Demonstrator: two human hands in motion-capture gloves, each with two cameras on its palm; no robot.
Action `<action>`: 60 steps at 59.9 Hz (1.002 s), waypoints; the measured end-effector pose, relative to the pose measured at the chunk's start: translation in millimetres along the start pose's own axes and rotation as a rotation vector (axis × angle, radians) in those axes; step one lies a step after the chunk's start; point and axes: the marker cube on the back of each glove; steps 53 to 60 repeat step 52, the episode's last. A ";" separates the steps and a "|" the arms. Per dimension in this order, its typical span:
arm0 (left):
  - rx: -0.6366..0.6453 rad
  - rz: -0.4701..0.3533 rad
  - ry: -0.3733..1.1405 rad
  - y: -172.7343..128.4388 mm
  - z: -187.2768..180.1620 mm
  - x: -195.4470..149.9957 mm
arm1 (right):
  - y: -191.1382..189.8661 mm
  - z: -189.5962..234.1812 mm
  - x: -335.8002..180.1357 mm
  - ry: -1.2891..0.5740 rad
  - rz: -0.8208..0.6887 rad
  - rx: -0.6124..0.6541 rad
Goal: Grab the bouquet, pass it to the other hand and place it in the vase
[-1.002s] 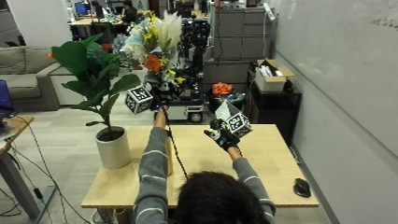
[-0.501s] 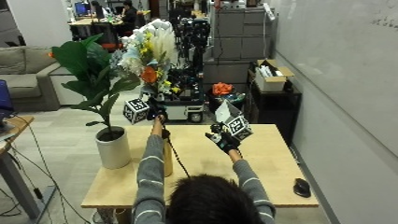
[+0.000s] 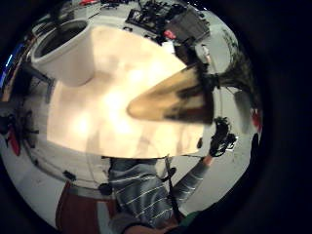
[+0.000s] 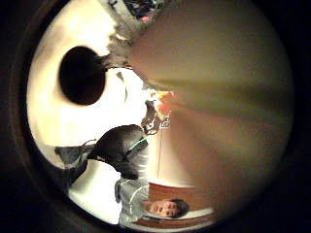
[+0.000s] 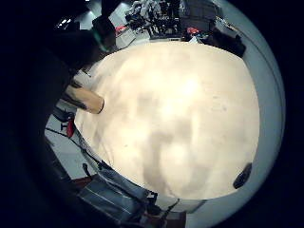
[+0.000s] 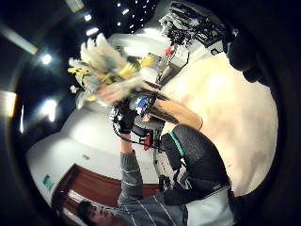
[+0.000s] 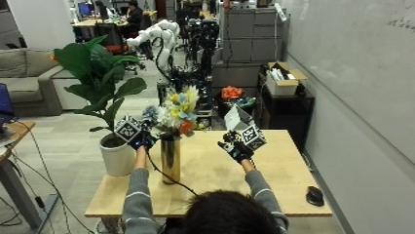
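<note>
While the left hand (image 7: pixel 140 139) holds the bouquet (image 7: pixel 174 114), the flowers sit in the gold vase (image 7: pixel 170 160).
Fingers curl round the stems at the vase's mouth; the right hand (image 7: pixel 234 147) hangs relaxed above the table (image 7: pixel 279 170), holding nothing.

1. Your vase (image 7: pixel 170 159) stands on the table (image 7: pixel 285 170), left of centre, the bouquet (image 7: pixel 174 113) in it.
2. Your left hand (image 7: pixel 139 139) is just left of the bouquet; your right hand (image 7: pixel 235 148) is over mid-table.
3. A potted plant (image 7: pixel 117 153) stands left of the vase.
4. A mouse (image 7: pixel 314 195) lies near the table's right edge.
</note>
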 end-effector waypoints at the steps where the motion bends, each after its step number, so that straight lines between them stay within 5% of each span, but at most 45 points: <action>1: 0.043 0.031 -0.020 -4.0 -0.8 -5.5 | 0.6 -0.3 0.9 -0.002 0.006 -0.001; 9: 0.222 0.072 -0.073 -17.9 -3.0 -41.8 | -2.1 -5.5 7.8 0.009 -0.013 0.020; 13: 0.268 0.084 -0.116 2.4 -9.4 -48.6 | 0.0 -6.4 7.4 -0.016 0.034 0.010; 28: 0.325 0.030 -0.073 -31.2 -9.6 -84.7 | 4.7 -8.2 13.1 -0.058 0.116 -0.040; 37: 0.353 0.040 -0.014 -11.9 -13.0 -84.5 | 2.6 -12.3 18.8 0.029 0.147 -0.003; 44: 0.399 0.064 0.006 -34.8 -13.1 -97.0 | 5.4 -10.1 10.0 -0.009 0.177 -0.038; 60: 0.425 0.046 -0.005 -27.5 -15.6 -98.8 | 1.8 -10.5 2.9 -0.015 0.131 -0.019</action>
